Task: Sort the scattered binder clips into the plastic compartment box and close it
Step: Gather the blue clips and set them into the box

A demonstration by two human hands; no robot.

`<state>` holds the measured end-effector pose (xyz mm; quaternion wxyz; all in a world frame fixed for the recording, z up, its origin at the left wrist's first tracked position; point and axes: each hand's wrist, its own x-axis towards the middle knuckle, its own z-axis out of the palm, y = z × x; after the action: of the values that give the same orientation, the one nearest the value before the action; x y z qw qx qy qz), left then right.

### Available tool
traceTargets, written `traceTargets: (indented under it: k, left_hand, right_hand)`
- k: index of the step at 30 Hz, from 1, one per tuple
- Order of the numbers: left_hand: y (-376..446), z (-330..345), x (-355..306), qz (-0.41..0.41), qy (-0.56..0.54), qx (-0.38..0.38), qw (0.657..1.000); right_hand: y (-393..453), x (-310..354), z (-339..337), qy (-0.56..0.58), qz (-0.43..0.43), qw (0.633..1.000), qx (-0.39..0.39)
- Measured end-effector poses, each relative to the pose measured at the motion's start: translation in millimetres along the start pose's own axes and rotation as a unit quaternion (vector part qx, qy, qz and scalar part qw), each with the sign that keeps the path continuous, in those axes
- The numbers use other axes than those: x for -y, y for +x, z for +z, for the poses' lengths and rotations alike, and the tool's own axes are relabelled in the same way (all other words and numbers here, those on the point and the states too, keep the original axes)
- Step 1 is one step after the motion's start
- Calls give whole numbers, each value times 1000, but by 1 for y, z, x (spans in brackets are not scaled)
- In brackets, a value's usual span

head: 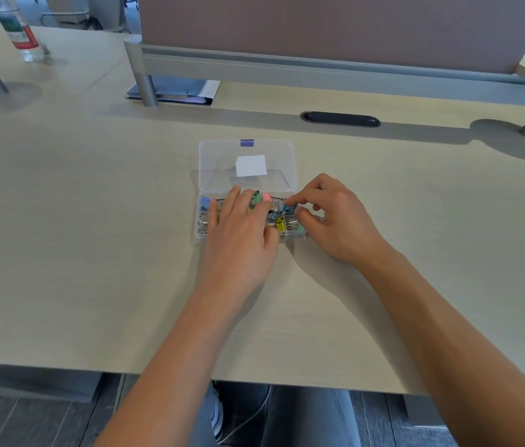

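Water bottle (20,33) far left; binder (174,91) behind plastic box (248,162).

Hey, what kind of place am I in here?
Most likely an office workstation: a long pale desk with a partition screen along its back, a cable slot cut into the top, and a binder lying under the screen.
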<state>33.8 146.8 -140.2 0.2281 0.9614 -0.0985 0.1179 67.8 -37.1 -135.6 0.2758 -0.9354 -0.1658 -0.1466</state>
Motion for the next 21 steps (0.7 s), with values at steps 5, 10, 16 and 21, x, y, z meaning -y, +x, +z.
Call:
traceTargets:
  k: [5,10,16,21]
  left_hand:
    - [-1,-1,0,6,15,5,1000]
    - [-1,0,1,-2,20,-3,1000]
    - [0,0,2,-11,-1,-13,1000]
    - [-1,0,3,-22,-26,-20,999]
  right_hand:
    - [0,2,0,0,-3,1000,-2]
    - [0,0,-2,-8,12,1000,-17]
    - [1,0,0,-12,13,1000,-17]
    - [3,-1,0,-4,24,1000,-11]
